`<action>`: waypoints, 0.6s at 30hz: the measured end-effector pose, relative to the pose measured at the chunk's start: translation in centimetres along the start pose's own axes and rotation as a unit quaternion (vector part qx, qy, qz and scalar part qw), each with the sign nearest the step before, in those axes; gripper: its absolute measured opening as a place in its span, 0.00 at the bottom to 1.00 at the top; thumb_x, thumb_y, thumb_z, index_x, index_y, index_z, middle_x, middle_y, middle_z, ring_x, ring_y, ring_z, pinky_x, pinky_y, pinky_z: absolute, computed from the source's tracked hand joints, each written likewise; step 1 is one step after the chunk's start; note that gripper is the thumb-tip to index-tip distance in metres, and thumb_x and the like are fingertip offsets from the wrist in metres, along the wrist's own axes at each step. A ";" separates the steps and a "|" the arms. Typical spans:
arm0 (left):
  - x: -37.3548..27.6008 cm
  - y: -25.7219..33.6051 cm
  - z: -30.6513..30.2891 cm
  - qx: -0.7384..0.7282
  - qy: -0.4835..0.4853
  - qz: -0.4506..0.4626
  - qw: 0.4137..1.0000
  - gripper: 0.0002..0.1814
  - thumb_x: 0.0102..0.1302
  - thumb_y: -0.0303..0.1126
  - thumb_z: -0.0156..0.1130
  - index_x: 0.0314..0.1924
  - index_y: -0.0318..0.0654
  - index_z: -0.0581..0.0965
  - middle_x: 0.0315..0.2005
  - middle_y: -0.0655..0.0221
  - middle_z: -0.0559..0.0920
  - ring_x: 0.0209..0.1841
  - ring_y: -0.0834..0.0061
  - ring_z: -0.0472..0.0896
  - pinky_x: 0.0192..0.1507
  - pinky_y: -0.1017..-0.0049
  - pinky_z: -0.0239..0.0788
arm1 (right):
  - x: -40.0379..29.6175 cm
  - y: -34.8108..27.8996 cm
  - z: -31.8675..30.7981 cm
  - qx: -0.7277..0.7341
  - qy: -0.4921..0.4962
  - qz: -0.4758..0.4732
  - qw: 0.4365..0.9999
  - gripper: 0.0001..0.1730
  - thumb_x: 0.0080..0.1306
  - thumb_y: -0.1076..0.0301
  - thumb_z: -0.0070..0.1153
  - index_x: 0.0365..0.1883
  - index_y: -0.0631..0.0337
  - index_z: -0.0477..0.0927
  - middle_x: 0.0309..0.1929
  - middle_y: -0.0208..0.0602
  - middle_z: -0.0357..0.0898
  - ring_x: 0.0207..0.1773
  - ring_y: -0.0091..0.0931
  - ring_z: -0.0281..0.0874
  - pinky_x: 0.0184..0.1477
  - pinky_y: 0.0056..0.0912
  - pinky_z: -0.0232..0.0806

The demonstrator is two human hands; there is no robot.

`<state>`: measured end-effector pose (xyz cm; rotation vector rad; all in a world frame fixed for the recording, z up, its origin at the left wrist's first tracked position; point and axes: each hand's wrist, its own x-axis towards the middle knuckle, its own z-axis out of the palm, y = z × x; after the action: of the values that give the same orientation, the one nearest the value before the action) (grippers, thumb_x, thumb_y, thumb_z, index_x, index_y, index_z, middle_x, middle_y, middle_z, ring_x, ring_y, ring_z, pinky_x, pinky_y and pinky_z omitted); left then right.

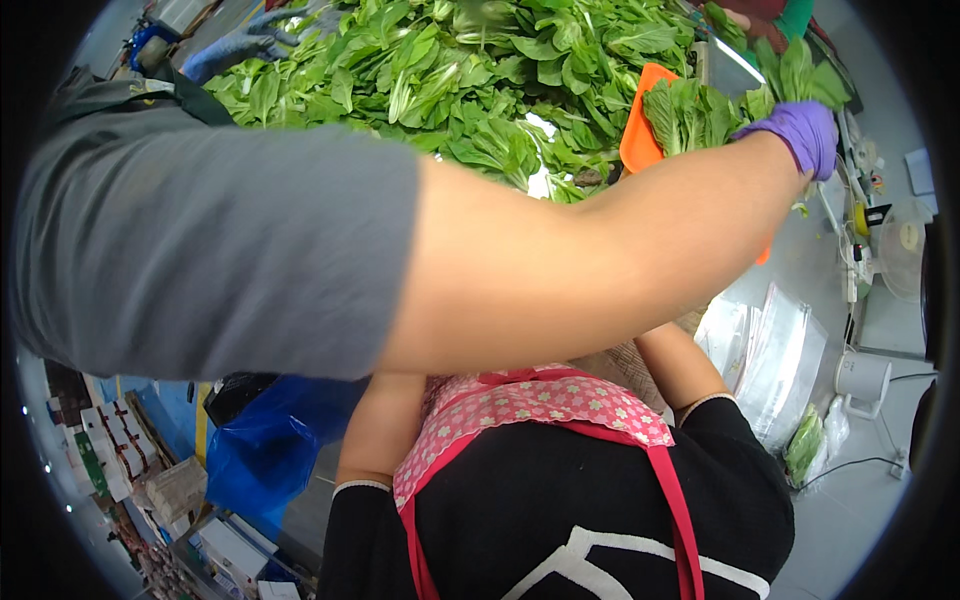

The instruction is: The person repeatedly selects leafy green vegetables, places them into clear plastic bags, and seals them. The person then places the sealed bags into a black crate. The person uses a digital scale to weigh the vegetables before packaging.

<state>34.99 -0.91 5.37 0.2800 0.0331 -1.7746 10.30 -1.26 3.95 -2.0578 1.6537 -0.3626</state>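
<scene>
Both of my hands are out of view behind a co-worker's bare arm point(570, 262) and grey sleeve point(225, 247), which cross the picture in front of me. Only my forearms show below that arm, at the left and right of my pink flowered apron point(525, 405). Beyond the arm lies a wide heap of leafy greens point(420, 67). An orange plastic tray point(642, 150) stands tilted at the heap's right, with greens against it. The co-worker's purple-gloved hand point(806, 139) is at a bunch of greens point(802, 75) at the upper right.
Clear plastic bags point(780, 367) lie at my right, near a white appliance point(862, 382) and bagged greens point(805, 446). A blue plastic bag point(262, 457) hangs at my left. A blue-gloved hand point(240, 49) reaches over the heap. Another person's green sleeve point(795, 19) shows top right.
</scene>
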 end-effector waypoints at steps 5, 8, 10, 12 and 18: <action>-0.5 -0.3 -1.8 -0.026 0.064 -0.038 0.997 0.21 0.70 0.34 0.49 0.61 0.37 0.67 0.60 0.56 0.70 0.60 0.56 0.70 0.56 0.57 0.68 | 5.4 -1.1 -0.7 -0.062 0.187 -0.015 0.980 0.15 0.64 0.69 0.58 0.48 0.64 0.76 0.46 0.41 0.78 0.49 0.29 0.75 0.48 0.30 0.69; -0.6 -1.3 -2.4 0.015 0.061 -0.091 0.994 0.23 0.70 0.29 0.51 0.63 0.36 0.64 0.61 0.55 0.69 0.65 0.57 0.66 0.53 0.61 0.73 | 9.4 1.2 3.6 -0.111 0.215 0.060 0.968 0.16 0.64 0.68 0.58 0.48 0.65 0.76 0.46 0.41 0.78 0.48 0.28 0.75 0.47 0.30 0.69; -1.2 -0.8 -2.2 0.058 0.055 -0.073 0.994 0.24 0.70 0.28 0.50 0.64 0.36 0.63 0.62 0.56 0.68 0.66 0.59 0.66 0.50 0.65 0.75 | 10.4 1.3 4.0 -0.066 0.222 0.080 0.969 0.16 0.65 0.67 0.57 0.48 0.65 0.76 0.46 0.40 0.78 0.48 0.28 0.75 0.47 0.30 0.70; -1.7 -0.2 -2.7 0.113 0.093 -0.045 0.988 0.24 0.70 0.27 0.50 0.65 0.35 0.62 0.62 0.56 0.68 0.66 0.60 0.65 0.48 0.67 0.75 | 9.6 1.1 3.4 0.051 0.241 0.076 0.966 0.16 0.65 0.67 0.57 0.49 0.65 0.76 0.46 0.40 0.79 0.48 0.28 0.76 0.46 0.30 0.70; -1.7 -1.9 -2.0 0.116 0.119 -0.045 0.985 0.23 0.67 0.27 0.55 0.62 0.36 0.66 0.57 0.59 0.74 0.58 0.65 0.74 0.45 0.71 0.74 | 4.5 -2.5 1.1 0.543 0.046 0.168 0.821 0.16 0.66 0.65 0.56 0.48 0.66 0.77 0.43 0.37 0.80 0.44 0.25 0.76 0.43 0.28 0.70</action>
<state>33.84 1.46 3.53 0.6672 0.0101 -1.8271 14.02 -4.95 3.90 -0.8833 1.3017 -1.0015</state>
